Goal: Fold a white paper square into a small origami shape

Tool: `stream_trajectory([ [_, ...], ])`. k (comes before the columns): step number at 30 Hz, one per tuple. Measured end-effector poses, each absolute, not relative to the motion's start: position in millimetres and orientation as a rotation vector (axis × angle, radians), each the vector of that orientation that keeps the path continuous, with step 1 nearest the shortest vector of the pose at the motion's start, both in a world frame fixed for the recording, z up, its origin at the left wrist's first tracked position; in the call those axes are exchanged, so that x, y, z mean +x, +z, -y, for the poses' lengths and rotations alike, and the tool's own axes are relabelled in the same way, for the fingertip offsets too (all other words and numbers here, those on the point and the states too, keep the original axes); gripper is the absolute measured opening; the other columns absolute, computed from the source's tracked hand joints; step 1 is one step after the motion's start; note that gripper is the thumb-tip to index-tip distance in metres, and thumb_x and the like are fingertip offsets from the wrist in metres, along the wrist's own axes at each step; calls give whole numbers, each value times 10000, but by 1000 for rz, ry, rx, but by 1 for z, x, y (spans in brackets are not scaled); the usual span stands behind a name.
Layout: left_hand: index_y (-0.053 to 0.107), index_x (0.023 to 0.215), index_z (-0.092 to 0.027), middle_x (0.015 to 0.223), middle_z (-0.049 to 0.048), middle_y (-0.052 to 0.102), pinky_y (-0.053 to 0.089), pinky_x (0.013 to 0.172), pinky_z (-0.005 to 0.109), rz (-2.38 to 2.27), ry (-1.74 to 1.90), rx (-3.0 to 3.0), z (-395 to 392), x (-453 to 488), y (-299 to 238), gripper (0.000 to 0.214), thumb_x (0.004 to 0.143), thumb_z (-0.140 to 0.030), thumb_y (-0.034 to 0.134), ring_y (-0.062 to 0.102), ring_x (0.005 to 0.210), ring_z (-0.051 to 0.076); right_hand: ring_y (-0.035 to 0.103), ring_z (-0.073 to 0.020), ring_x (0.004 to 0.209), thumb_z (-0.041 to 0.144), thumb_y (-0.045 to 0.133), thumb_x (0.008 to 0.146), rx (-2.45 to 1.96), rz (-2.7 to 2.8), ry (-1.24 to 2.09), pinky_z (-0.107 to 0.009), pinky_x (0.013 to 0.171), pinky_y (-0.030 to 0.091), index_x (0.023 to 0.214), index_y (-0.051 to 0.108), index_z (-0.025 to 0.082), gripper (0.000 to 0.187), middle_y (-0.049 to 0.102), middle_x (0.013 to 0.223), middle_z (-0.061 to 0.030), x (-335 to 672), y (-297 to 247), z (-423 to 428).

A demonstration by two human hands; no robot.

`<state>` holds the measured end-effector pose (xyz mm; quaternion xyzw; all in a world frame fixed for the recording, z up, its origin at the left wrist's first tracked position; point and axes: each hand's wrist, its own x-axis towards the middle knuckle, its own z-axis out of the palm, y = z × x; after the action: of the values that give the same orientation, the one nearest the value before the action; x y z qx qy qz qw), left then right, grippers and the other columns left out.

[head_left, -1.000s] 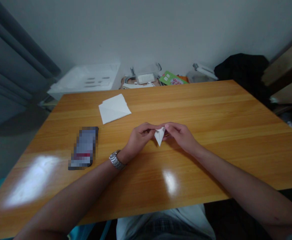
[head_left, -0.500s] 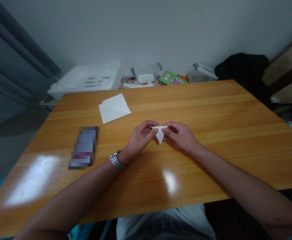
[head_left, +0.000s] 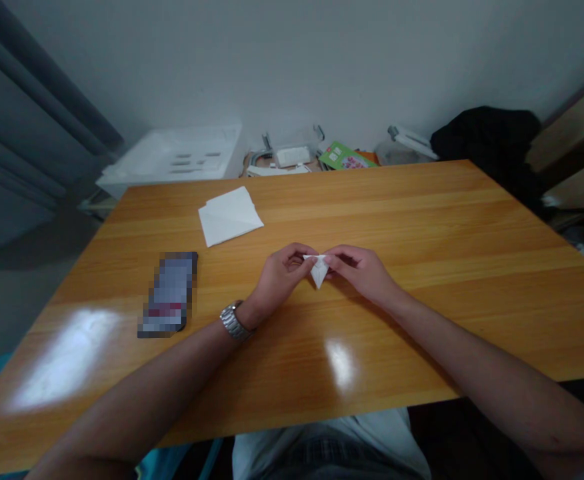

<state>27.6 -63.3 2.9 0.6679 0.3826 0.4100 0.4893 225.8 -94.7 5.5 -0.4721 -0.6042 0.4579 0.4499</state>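
Note:
A small folded white paper (head_left: 319, 273), its point toward me, is held between both hands over the middle of the wooden table (head_left: 412, 220). My left hand (head_left: 285, 272) pinches its left side, thumb on top and fingers behind. On the other side my right hand (head_left: 357, 267) grips it the same way, with the thumb covering its upper right corner. The fingertips behind the paper are partly hidden. Several white paper sheets (head_left: 230, 217) lie stacked farther back on the left.
A phone (head_left: 169, 295) with a blurred screen lies left of my left forearm. Beyond the back edge are a white plastic tray (head_left: 187, 153), a green booklet (head_left: 347, 157) and a black cloth-like bundle (head_left: 485, 137).
The right thumb has shifted slightly left over the folded paper, covering a little more of its upper right corner. Both hands stay in nearly the same place.

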Motion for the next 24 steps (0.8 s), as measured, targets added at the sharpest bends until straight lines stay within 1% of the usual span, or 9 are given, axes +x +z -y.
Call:
stream_trajectory([
  [6,670,956,-151,900,57,732,564,724,255,-896,980,1576,62,28,-2,269,883,-405,714,692,792,156,694,-197,817,475,673,911,-1185,1539,1046,-322,760,553,926,759,209,280,770,900,-50,227,4,94],
  [11,671,933,-159,876,41,720,553,717,242,-902,988,1619,61,27,-1,236,895,-389,705,683,791,150,695,-200,850,460,650,932,-1205,1601,983,-324,782,541,953,755,215,267,773,941,-48,228,3,94],
  [20,671,929,-160,849,30,720,539,668,217,-923,976,1718,66,28,-1,232,911,-390,687,677,747,137,667,-178,788,436,684,917,-1216,1615,964,-290,724,501,881,720,201,240,736,850,-30,227,2,95],
  [24,668,932,-161,861,28,720,541,677,213,-905,966,1741,65,27,-2,232,923,-393,675,680,759,134,657,-170,779,409,671,932,-1215,1651,945,-284,712,487,877,714,199,222,729,842,-28,227,3,95],
])
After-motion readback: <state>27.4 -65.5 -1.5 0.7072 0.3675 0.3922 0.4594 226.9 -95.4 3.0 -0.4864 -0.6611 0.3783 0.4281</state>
